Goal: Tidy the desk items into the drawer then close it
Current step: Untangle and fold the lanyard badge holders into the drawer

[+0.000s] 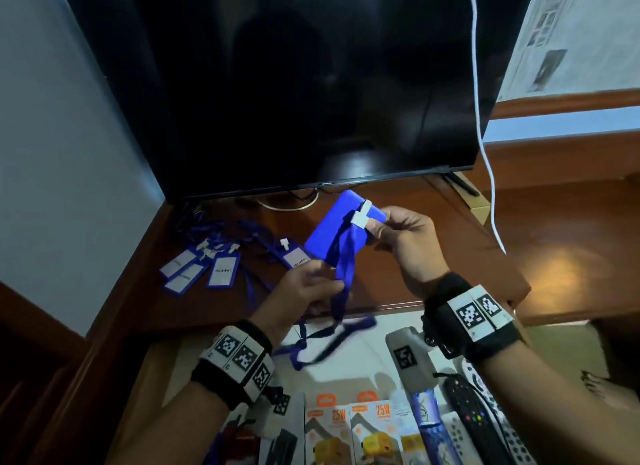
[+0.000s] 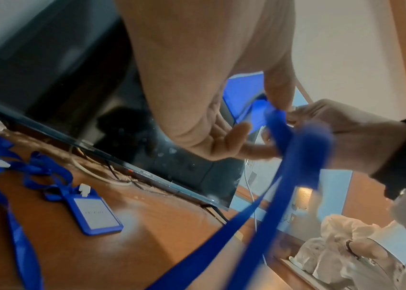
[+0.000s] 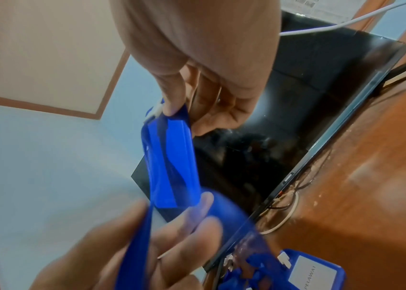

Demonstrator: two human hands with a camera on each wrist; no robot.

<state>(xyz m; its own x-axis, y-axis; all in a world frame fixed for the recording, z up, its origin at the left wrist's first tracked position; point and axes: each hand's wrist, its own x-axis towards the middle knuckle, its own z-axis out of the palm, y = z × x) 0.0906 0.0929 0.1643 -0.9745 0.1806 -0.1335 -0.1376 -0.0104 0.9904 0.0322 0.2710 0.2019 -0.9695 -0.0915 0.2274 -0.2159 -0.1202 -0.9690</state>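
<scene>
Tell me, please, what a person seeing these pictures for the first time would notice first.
Probably the bright blue badge holder held up mid-frame, in front of the dark TV screen: the right hand pinches its clip end, the left hand grips its dangling lanyard. Next, more blue badge holders lie on the desk, left.

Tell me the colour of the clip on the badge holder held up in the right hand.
White, on a blue badge holder; the head view shows the clip best.

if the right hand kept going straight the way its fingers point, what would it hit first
Probably the TV screen: the right hand, pinching the blue badge holder, points up and left toward it. Depth is unclear.
</scene>
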